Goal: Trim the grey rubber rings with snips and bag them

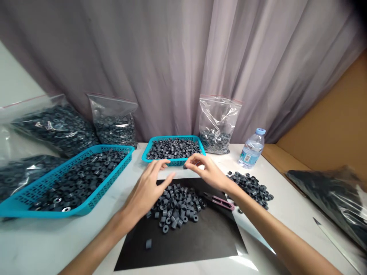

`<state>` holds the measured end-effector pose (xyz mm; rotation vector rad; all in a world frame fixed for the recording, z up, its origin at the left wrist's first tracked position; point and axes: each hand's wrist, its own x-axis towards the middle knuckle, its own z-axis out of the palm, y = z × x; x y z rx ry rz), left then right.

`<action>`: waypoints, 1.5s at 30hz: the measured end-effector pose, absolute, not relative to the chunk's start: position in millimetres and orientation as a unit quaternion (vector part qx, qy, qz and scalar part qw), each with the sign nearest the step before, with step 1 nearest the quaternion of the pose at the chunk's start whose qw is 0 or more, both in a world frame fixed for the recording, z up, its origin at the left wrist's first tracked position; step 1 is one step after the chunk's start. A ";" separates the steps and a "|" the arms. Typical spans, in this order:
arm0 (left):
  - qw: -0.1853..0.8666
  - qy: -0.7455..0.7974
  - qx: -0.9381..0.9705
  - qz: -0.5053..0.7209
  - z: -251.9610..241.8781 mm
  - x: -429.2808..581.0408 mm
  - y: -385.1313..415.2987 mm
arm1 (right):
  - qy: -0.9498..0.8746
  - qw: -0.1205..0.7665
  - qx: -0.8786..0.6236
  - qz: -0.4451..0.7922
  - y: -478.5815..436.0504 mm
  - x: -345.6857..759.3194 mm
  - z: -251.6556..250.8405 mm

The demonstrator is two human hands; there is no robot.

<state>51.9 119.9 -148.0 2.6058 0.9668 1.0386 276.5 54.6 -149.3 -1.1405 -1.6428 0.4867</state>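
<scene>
My right hand [208, 172] pinches a small dark grey ring-shaped piece [185, 167] between thumb and fingertips, just in front of the far blue basket [173, 137]. Facing it, my left hand [146, 187] has its thumb and fingers apart, with nothing visible between them. Below both hands, a heap of short grey plastic rings [179, 208] lies on a black sheet [206, 244]. One ring [148, 243] rests alone towards the sheet's near left. Pink-handled thread snips [220, 201] lie right of the heap, under my right forearm.
A larger blue basket [111, 182] full of rings stands at the left. Filled clear bags [114, 124] are behind it; another bag [218, 126] stands at the back. A water bottle [252, 149] and a second ring pile [254, 189] sit right, near a cardboard wall [327, 110].
</scene>
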 end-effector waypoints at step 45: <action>0.737 0.254 0.571 0.259 -153.8 51.4 40.3 | -0.535 0.640 -0.500 0.231 -64.1 211.9 -195.1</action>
